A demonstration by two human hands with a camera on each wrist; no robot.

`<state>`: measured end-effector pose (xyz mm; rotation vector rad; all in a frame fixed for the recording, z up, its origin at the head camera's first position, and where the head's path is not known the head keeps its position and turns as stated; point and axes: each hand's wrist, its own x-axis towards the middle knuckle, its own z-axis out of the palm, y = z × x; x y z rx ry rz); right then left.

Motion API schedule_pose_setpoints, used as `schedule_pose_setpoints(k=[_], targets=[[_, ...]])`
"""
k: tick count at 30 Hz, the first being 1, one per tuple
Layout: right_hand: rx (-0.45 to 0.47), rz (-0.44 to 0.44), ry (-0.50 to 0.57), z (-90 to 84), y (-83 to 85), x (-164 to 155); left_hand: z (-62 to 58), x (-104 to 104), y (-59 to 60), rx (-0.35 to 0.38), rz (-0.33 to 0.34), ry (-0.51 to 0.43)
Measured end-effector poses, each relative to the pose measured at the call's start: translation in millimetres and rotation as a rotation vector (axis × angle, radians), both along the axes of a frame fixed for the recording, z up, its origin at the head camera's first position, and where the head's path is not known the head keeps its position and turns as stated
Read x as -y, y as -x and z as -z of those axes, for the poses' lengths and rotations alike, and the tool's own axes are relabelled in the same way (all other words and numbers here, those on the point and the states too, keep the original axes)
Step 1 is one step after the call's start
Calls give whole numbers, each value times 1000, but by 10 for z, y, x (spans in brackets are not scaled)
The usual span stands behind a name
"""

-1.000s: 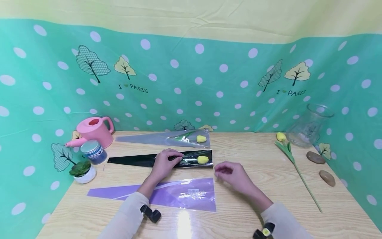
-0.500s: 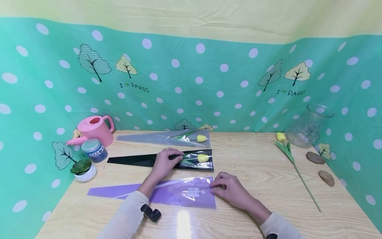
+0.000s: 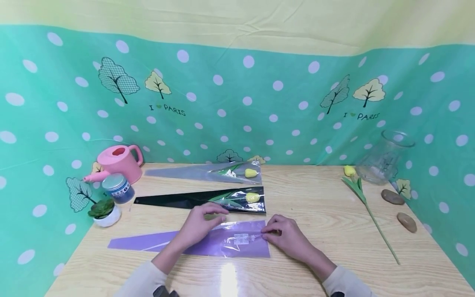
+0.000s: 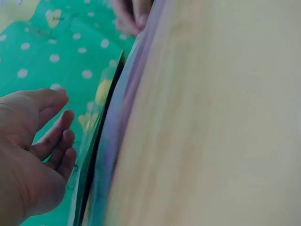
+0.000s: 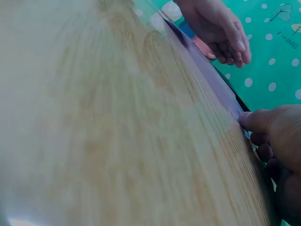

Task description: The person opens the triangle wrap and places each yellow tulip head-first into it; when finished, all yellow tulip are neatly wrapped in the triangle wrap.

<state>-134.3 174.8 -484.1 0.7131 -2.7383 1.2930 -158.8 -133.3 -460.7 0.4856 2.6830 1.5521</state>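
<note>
A purple tapered flower sleeve (image 3: pixel 252 247) lies nearest the person, a white label showing through it. At its wide right edge, my right hand (image 3: pixel 287 237) pinches the film between thumb and fingers; the right wrist view shows the thumb on that edge. My left hand (image 3: pixel 202 222) hovers over the sleeve's middle with relaxed, apart fingers and holds nothing, as the left wrist view also shows. Just behind it lies a black sleeve (image 3: pixel 170 199) with a yellow tulip (image 3: pixel 252 197) inside. Farther back is a grey sleeve (image 3: pixel 178 172) holding another tulip.
On the left stand a pink watering can (image 3: pixel 120 163), a blue jar (image 3: pixel 119 189) and a potted succulent (image 3: pixel 105 214). A loose yellow tulip (image 3: pixel 371 214), a clear glass vase (image 3: pixel 382 161) and two brown stones (image 3: pixel 407 222) are at the right. A dotted green cloth (image 3: pixel 245 132) hangs behind.
My right hand has come down and left onto the purple sleeve's wide edge and pinches it. My left hand has let go of the black sleeve and moved toward the person, over the purple one.
</note>
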Motion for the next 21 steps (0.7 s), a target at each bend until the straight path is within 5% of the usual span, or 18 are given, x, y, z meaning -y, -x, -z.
schedule_pose_setpoints(k=[7,13,21], targets=[[-42,7,57,38,10,4,115,-17,-219,95,82,-25],[-56,-16,137,2,18,-2,172,-15,-245,66,71,20],[-44,-10,124,-256,27,24,225,-25,-232,-4,65,57]])
